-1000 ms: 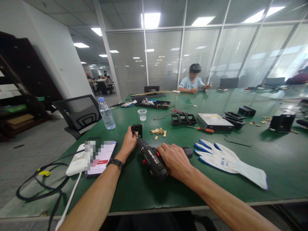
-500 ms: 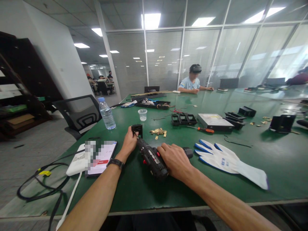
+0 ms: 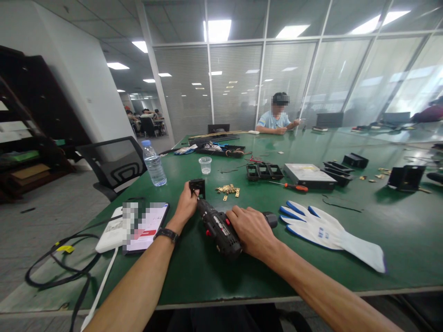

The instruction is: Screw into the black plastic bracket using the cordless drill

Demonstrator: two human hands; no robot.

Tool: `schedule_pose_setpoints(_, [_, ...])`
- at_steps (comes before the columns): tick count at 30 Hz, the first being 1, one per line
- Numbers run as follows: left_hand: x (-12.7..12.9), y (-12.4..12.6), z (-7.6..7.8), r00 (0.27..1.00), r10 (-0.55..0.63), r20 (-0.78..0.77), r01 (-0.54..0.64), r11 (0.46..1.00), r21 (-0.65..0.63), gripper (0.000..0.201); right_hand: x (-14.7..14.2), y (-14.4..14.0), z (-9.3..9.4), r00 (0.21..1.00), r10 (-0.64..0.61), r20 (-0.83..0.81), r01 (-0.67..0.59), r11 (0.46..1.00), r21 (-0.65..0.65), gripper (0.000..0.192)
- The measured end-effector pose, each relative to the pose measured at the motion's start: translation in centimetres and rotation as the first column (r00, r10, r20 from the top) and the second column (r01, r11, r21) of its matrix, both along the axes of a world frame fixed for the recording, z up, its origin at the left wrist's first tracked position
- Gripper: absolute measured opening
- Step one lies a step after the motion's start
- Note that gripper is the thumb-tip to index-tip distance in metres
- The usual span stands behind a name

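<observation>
Hands [image 3: 221, 216] mid-table on drill [image 3: 218, 228], glove [image 3: 328, 233] just right.

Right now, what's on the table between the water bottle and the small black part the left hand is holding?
In the head view, the stretch from the water bottle to the small black part is bare green table; the clear plastic cup stands behind it.

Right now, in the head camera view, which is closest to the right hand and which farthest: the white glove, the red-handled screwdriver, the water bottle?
From the right hand:
1. White glove, just to its right on the table.
2. Red-handled screwdriver, farther back, right of centre.
3. Water bottle, far back on the left.
</observation>
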State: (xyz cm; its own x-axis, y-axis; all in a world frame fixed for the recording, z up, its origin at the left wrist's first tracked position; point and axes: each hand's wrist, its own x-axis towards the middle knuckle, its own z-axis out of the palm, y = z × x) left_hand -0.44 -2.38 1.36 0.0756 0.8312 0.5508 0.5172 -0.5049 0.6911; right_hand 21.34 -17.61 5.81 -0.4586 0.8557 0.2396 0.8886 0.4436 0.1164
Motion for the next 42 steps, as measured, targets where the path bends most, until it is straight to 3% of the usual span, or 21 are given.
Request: schedule_pose_setpoints(42, [0.06,-0.04,0.06,1.000,-0.002,-0.008,0.002,1.000,0.005,0.026,-0.02,-0.14,0.11,1.000,-0.012,-0.001,0.012,1.000,-0.009,0.025])
